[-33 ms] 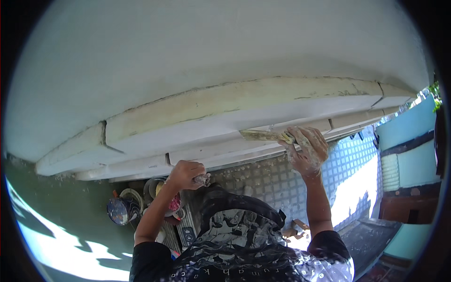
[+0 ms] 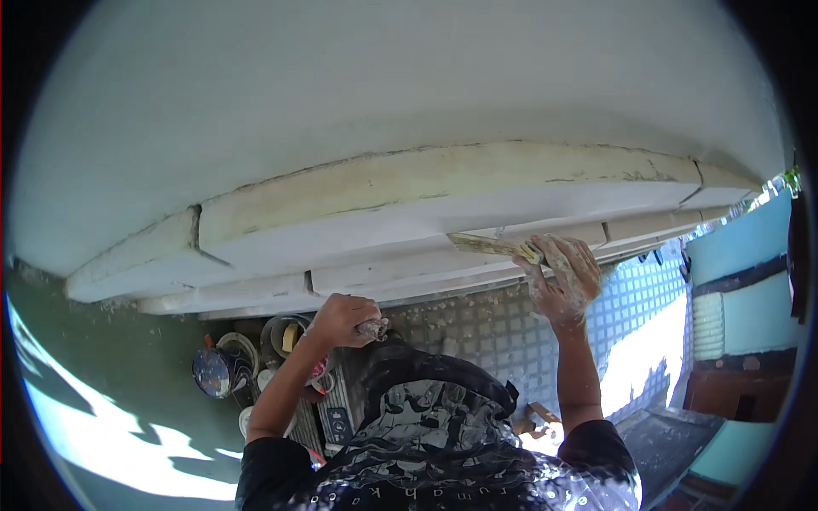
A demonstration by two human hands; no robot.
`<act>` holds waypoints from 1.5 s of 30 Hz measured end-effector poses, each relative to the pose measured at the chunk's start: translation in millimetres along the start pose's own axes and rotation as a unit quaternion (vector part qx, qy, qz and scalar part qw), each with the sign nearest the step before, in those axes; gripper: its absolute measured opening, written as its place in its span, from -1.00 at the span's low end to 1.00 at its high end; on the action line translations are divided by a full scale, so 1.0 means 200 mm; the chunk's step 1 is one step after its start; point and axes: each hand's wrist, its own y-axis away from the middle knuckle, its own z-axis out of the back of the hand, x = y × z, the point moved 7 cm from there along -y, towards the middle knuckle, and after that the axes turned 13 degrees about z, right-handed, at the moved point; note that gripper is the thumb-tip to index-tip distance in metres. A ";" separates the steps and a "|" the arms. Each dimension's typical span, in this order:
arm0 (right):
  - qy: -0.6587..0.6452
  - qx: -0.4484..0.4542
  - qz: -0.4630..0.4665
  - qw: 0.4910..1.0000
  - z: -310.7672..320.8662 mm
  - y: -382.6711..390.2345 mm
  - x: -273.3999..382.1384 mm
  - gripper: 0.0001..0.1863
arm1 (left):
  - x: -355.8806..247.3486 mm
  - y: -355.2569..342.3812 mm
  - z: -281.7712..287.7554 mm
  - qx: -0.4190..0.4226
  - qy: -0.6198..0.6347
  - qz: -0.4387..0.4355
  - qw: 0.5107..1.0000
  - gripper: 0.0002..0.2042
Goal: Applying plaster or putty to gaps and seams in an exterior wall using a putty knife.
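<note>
My plaster-smeared right hand (image 2: 562, 272) grips a flat, putty-coated blade tool (image 2: 481, 245), whose blade lies against or just below the pale stepped moulding (image 2: 443, 175) overhead; whether it touches is hard to tell. My left hand (image 2: 345, 317) is closed around a small, speckled, putty-covered object (image 2: 372, 330), perhaps a handle, held under the lower band of the moulding, left of my right hand. The moulding has cream and white faces with dark cracks and vertical joints, beneath a smooth grey-white surface (image 2: 409, 68).
Below are buckets (image 2: 213, 372) and containers at left, a tiled floor (image 2: 639, 298) with debris and sunlit patches, and wooden pieces (image 2: 537, 417). A green wall (image 2: 111, 366) stands left; turquoise panels (image 2: 737, 230) and a dark slab (image 2: 656, 443) are at right.
My right hand and the blade have shifted slightly to the right, and my left hand slightly right and down. The view of the moulding has also shifted a little.
</note>
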 end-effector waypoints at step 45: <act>-0.228 -0.074 -0.038 0.970 -0.63 -0.26 0.71 -0.63 | 0.03 -0.15 -0.06 -0.152 0.054 0.097 0.982 -0.58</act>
